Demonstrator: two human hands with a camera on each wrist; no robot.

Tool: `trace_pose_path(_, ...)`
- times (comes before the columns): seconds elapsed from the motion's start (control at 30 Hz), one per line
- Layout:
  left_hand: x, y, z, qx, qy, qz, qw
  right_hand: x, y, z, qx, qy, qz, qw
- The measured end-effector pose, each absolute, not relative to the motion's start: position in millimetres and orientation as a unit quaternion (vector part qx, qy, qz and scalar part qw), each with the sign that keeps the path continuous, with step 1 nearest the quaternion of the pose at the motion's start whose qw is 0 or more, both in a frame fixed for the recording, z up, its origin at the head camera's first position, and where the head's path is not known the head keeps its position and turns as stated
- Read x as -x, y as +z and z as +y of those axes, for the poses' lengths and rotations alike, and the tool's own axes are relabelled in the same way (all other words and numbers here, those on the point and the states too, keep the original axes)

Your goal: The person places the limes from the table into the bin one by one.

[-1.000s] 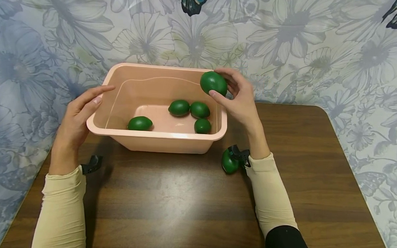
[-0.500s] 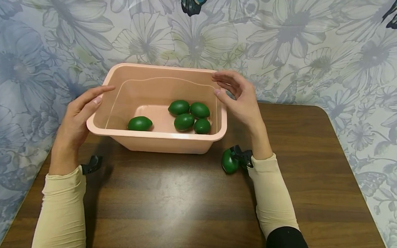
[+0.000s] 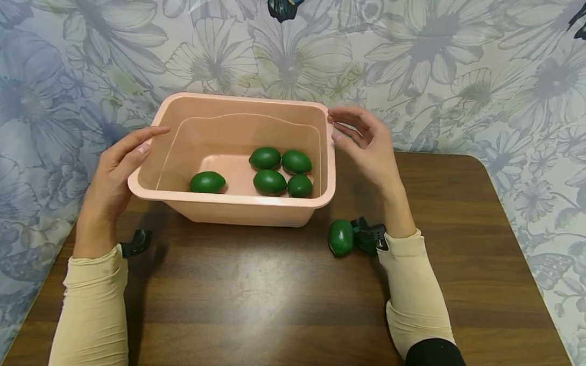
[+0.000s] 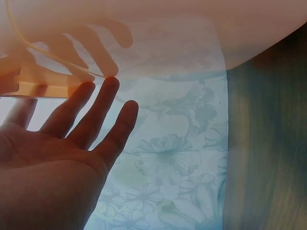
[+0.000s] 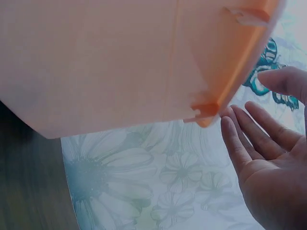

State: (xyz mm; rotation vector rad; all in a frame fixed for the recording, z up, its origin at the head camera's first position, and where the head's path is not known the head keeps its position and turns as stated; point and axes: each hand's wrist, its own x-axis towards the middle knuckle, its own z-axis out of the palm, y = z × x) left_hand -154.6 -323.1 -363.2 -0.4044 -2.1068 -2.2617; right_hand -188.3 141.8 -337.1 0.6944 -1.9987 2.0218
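Note:
A peach plastic tub (image 3: 229, 199) stands on the table, with several green limes (image 3: 270, 182) on its floor. My left hand (image 3: 111, 171) holds the tub's left rim, thumb and index finger over the edge; in the left wrist view the other fingers (image 4: 96, 115) reach along the outer wall. My right hand (image 3: 367, 145) is beside the right rim, fingertips close to its edge, nothing in it. The right wrist view shows these fingers (image 5: 259, 129) relaxed just below the tub's lip. On the table near my right wrist lies another lime (image 3: 341, 237).
A second loose lime (image 3: 365, 245) is partly hidden behind the black wrist mount (image 3: 369, 231). Brown wooden table (image 3: 250, 300) extends in front of the tub, its rounded far corner at the right. Flowered wallpaper (image 3: 433, 58) lies behind.
The lime that my right hand held over the tub was let go and now lies among the others inside. My right hand moved rightward, off the tub's opening. The left hand stayed put.

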Motion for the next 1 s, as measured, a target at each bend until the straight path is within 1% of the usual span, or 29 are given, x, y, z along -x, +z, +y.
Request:
trace_pose_path(0.23, 155, -364, -324, 0.13, -0.73, -0.671, 0.006, 187, -341, 157, -0.22, 0.689, -0.681, 0.113)
trace_pose_path(0.57, 155, -363, -323, 0.135, -0.735, -0.664, 0.004, 180, -351, 179, -0.198, 0.682, -0.699, 0.085)
trace_pose_path(0.8, 154, -363, -323, 0.133, -0.732, -0.669, 0.011, 172, -360, 195, -0.193, 0.675, -0.71, 0.051)
trace_pose_path(1.0, 155, -362, -324, 0.132, -0.729, -0.672, 0.006, 170, -362, 200, -0.186, 0.666, -0.721, 0.053)
